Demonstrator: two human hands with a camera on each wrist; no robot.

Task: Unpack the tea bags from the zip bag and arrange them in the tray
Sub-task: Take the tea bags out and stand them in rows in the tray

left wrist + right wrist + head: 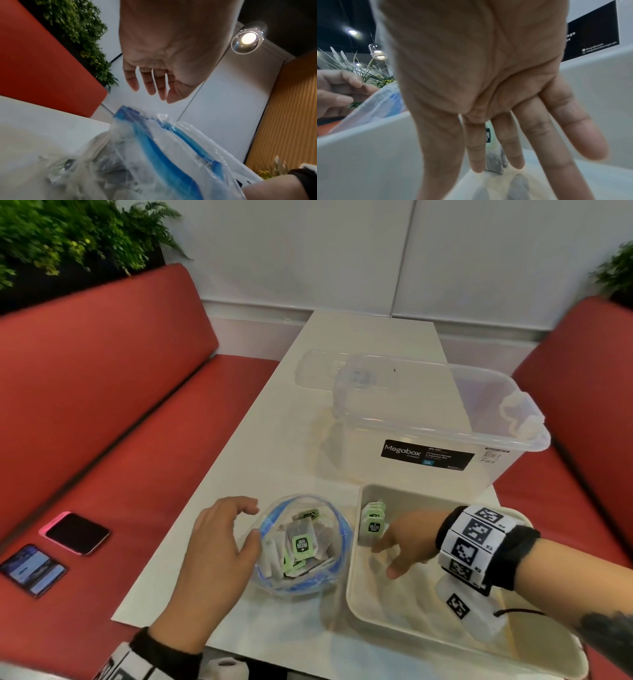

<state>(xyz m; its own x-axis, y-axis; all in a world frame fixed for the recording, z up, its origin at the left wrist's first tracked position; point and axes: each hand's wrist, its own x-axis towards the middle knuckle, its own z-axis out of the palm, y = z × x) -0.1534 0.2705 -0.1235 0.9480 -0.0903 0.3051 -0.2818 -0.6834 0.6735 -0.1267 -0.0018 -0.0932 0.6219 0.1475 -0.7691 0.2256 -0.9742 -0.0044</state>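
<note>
Head view: tray (428,625) sits on the bench (342,344), zip bag (303,546) just beside its left wall, mouth open and facing up. A short row of tea bags (373,520) stands upright in the tray's far-left corner; exact count is hard to tell. The bag holds a bigger loose pile (301,546). My read: early in the job, most still to move.

Right hand (404,546) is inside the tray, fingers straight, tips at the near end of the row, holding nothing; looks like it's squaring the row up. Left hand (219,546) is at the bag's left rim, fingers loosely spread; thumb looks to touch the rim, no real grip visible.

Right wrist view adds: right hand's fingers (510,146) are straight, with a standing tea bag (494,159) showing in the gap between them, and the tray floor below. Head view can't resolve that contact.

Left wrist view adds: left hand (164,56) hangs above the bag's blue zip strip (154,146), fingers relaxed and empty, apart from the plastic at that angle. Tray isn't clearly visible there.

Only the head view shows the clear storage box (428,422) behind the tray and two phones (54,553) on the red seat, far left of it.
</note>
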